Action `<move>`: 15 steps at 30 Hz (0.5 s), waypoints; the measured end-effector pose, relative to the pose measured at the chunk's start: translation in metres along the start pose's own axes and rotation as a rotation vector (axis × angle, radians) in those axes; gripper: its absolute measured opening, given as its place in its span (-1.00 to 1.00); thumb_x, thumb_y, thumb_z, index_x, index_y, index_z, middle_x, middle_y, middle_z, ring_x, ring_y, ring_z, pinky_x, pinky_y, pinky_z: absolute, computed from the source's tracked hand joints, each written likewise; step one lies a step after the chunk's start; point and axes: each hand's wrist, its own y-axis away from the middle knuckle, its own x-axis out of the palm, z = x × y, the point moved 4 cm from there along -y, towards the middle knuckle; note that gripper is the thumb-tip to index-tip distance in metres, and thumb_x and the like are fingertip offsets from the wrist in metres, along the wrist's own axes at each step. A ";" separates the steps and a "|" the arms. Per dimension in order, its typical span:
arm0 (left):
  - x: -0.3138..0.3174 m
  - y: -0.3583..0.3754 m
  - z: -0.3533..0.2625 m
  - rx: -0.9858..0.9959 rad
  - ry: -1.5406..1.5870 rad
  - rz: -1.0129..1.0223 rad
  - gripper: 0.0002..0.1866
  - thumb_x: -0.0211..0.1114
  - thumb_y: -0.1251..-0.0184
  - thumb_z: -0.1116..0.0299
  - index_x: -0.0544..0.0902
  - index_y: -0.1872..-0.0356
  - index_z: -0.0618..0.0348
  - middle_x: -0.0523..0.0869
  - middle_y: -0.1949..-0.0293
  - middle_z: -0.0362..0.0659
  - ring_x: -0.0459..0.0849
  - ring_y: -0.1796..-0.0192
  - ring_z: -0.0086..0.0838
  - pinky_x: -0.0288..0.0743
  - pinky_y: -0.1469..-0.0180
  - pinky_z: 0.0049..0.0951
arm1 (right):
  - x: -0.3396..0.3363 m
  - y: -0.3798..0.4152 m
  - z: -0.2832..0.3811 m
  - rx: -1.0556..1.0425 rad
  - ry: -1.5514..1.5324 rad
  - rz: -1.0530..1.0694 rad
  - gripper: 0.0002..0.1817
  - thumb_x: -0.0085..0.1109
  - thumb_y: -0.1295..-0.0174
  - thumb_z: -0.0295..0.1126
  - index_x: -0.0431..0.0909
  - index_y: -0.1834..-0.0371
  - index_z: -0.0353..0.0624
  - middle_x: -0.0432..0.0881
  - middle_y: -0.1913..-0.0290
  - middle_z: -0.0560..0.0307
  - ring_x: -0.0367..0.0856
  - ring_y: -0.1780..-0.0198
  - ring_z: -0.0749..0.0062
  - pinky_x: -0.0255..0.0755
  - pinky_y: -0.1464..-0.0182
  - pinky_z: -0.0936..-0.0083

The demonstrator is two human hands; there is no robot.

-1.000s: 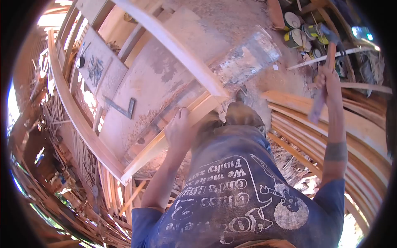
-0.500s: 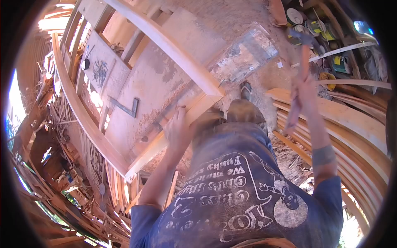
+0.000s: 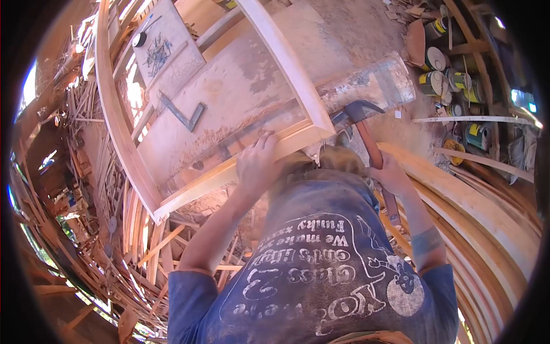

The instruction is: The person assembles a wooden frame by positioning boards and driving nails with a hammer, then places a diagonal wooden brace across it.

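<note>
A pale wooden frame point(image 3: 293, 139) lies tilted across the bench, its near rail in front of my body. Fingers curled over that rail, my left hand point(image 3: 256, 164) grips it left of the right-hand corner. My right hand point(image 3: 392, 175) is wrapped around the wooden handle of a claw hammer point(image 3: 370, 143). The hammer's dark head is close beside the frame's right corner, and the handle end points down toward my side.
On the bench point(image 3: 229, 114) lie a metal square point(image 3: 186, 114) and a board point(image 3: 166, 57) bearing scattered nails and a round black-topped item. Long planks point(image 3: 458, 189) are stacked at right. Several paint cans point(image 3: 433, 83) stand at upper right. Wood scraps point(image 3: 100, 149) fill the left side.
The hammer has come down from its raised position at right to beside the frame's corner. My left hand stays on the rail, and the whole view has shifted.
</note>
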 end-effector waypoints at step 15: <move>-0.008 0.000 -0.003 0.048 0.025 -0.091 -0.53 0.52 -0.03 0.22 0.60 0.03 0.13 0.74 -0.02 -0.12 0.76 0.09 -0.17 0.61 0.08 -0.22 | 0.006 0.005 0.011 0.064 -0.031 0.050 -0.77 0.26 -0.25 -0.49 0.33 0.26 -0.13 0.44 0.56 0.29 0.38 0.67 0.60 0.33 0.63 0.59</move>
